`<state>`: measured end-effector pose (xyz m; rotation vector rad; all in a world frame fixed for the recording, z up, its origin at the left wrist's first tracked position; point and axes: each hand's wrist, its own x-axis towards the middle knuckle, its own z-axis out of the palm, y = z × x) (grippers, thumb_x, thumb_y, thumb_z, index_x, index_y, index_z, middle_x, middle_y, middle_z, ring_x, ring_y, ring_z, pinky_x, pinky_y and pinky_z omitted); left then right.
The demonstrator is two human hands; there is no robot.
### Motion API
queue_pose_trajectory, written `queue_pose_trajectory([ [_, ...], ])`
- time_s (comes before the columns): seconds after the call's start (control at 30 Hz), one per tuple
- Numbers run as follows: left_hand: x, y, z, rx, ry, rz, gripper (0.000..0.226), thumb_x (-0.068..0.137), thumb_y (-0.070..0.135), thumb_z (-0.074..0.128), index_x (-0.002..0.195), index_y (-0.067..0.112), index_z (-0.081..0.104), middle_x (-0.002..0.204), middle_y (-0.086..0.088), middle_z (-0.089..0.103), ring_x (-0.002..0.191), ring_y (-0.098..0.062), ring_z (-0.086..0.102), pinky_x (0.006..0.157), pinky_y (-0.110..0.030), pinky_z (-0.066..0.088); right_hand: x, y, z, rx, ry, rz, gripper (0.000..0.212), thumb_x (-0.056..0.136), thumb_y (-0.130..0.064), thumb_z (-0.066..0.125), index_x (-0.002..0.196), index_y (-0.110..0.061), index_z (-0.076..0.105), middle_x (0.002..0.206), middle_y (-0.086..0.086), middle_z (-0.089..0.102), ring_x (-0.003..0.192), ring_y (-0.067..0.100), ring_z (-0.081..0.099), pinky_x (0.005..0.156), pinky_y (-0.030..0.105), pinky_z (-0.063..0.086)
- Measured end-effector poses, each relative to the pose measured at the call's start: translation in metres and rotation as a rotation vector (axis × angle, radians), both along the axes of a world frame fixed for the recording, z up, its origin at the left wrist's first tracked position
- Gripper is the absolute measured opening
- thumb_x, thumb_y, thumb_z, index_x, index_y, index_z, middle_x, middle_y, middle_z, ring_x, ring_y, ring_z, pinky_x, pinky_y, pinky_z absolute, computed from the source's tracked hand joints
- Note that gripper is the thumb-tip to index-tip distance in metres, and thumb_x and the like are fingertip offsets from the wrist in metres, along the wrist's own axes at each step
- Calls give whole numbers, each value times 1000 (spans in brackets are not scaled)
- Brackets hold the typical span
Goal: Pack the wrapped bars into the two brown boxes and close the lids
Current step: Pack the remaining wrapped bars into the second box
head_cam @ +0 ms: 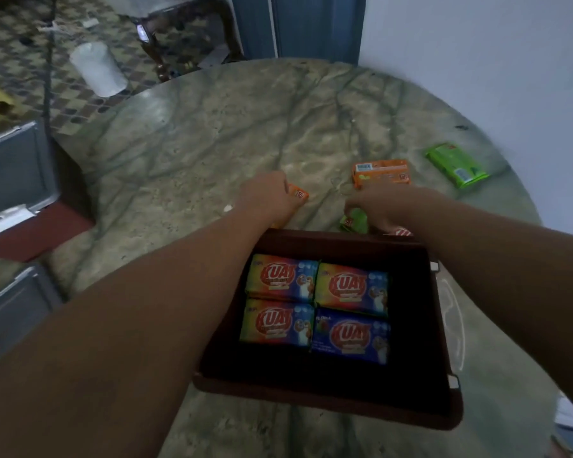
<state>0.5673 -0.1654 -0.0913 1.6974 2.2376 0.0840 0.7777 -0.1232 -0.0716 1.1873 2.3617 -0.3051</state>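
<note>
Box [440, 325] open on top; 4 bars [316, 307] fill its left and middle, a dark free strip runs down the right side and along the near edge. Both forearms cross above box's far corners. Left hand [265, 200] on orange bar [298, 193], right hand [377, 206] on green bar [354, 221], both just past far wall. Beyond: orange pack [381, 173], green pack [457, 165], well apart. Table [196, 153] bare to left and far side, wide room there.

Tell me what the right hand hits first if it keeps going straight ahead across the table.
Most likely the orange bars lying just beyond the right hand, which already holds a green bar. Depth is unclear, so the hand might pass slightly beside them.
</note>
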Motion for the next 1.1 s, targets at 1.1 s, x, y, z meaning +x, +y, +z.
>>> queue_pose_trajectory([
  [1.1, -11, -47, 29, 379, -63, 55, 57, 74, 64, 64, 115, 26, 50, 102, 0, 60, 86, -22, 59, 72, -39, 48, -1, -13, 19, 204, 566, -219, 83, 74, -60, 76, 147, -34, 44, 131, 8, 40, 115, 32, 53, 84, 39, 43],
])
